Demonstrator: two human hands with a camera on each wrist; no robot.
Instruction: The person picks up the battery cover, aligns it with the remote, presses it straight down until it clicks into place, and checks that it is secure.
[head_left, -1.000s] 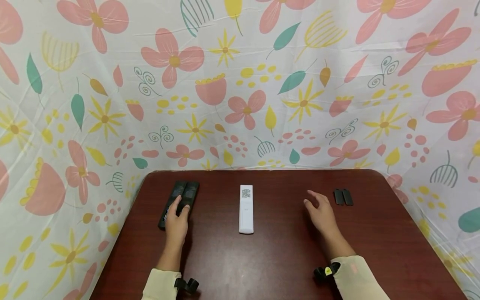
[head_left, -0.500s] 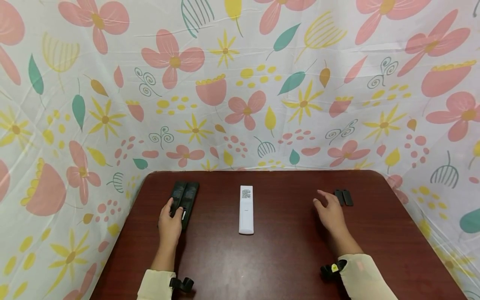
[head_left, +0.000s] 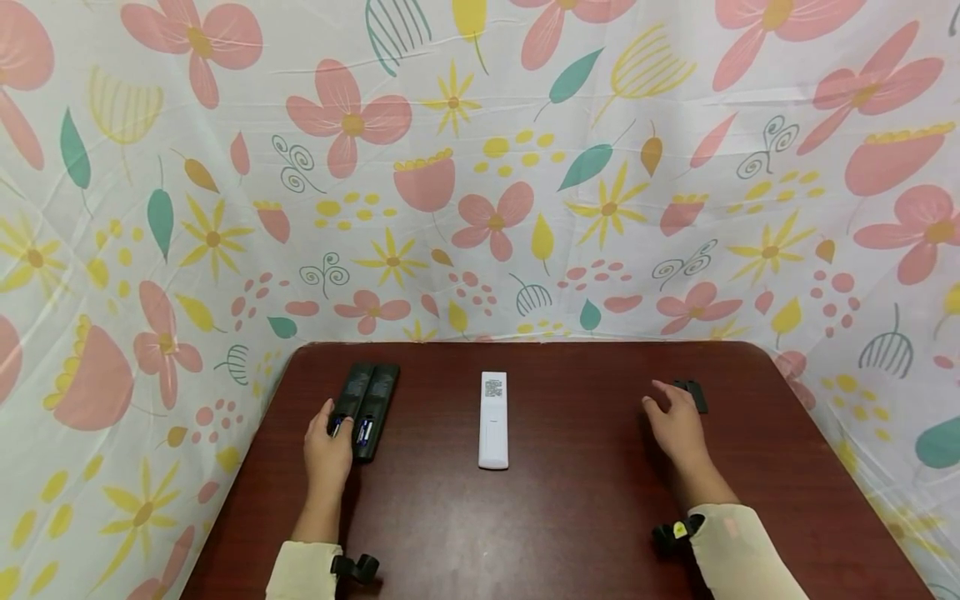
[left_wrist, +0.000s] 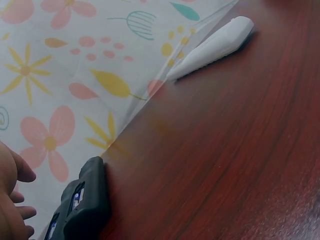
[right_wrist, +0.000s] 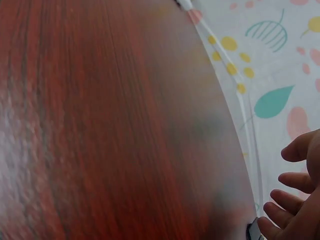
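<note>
Two black remote controls (head_left: 379, 392) lie side by side at the table's left, backs up. Their battery compartments are uncovered, with blue batteries (head_left: 365, 432) inside. My left hand (head_left: 326, 454) hovers at the near end of the left one, fingers loosely bent and holding nothing; in the left wrist view, a gap shows between its fingers and the remotes (left_wrist: 92, 202). On the right, my right hand (head_left: 681, 429) is beside the small black battery covers (head_left: 698, 397), fingers relaxed around nothing. It hides most of one cover; a corner of a cover (right_wrist: 254, 230) shows under its fingertips.
A white remote control (head_left: 493, 425) lies face down at the middle of the brown table (head_left: 570, 500). Behind the table hangs a flowered cloth (head_left: 480, 275), which also lines the left and right sides.
My left hand has drawn back and left from over the black remotes, uncovering their batteries. My right hand has moved right to the battery covers, overlapping one of them.
</note>
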